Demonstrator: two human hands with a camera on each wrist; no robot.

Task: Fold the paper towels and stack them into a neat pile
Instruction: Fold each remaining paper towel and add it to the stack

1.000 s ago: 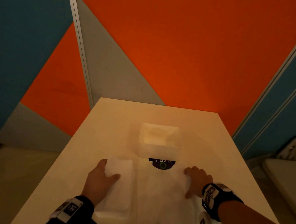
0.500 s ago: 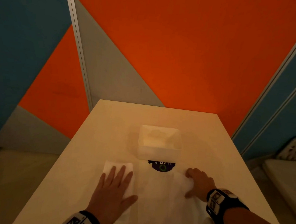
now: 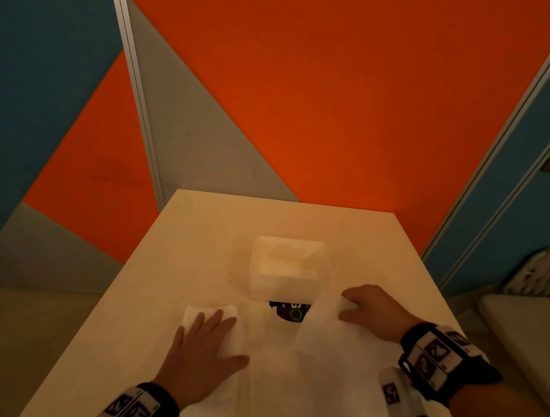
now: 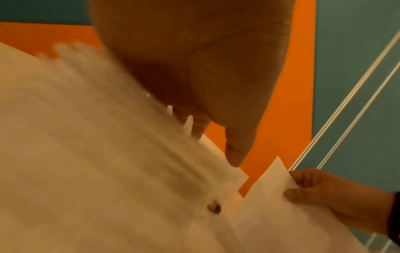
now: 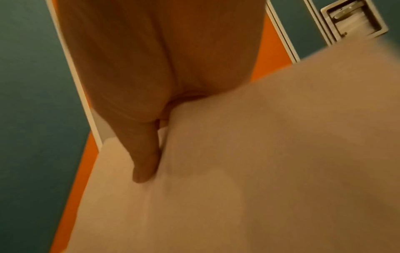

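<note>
A folded white paper towel point(image 3: 194, 313) lies at the near left of the table. My left hand point(image 3: 207, 337) lies flat on it with straight, spread fingers. To its right a large unfolded paper towel point(image 3: 331, 368) is spread over the table. My right hand point(image 3: 346, 303) pinches the far corner of that sheet and holds it raised off the table. The left wrist view shows the same corner point(image 4: 272, 184) between thumb and fingers of the right hand point(image 4: 292, 184). In the right wrist view the towel point(image 5: 259, 154) fills the frame below my thumb.
A white box of paper towels point(image 3: 287, 268) stands at the table's middle, just beyond both hands, with a dark label point(image 3: 289, 312) at its near foot. The pale table point(image 3: 200, 229) ends in an orange and grey wall. A chair point(image 3: 525, 336) stands at the right.
My left hand let go of the folded towel and went flat on it, sliding toward me. My right hand lifted the corner of the big sheet up and to the left.
</note>
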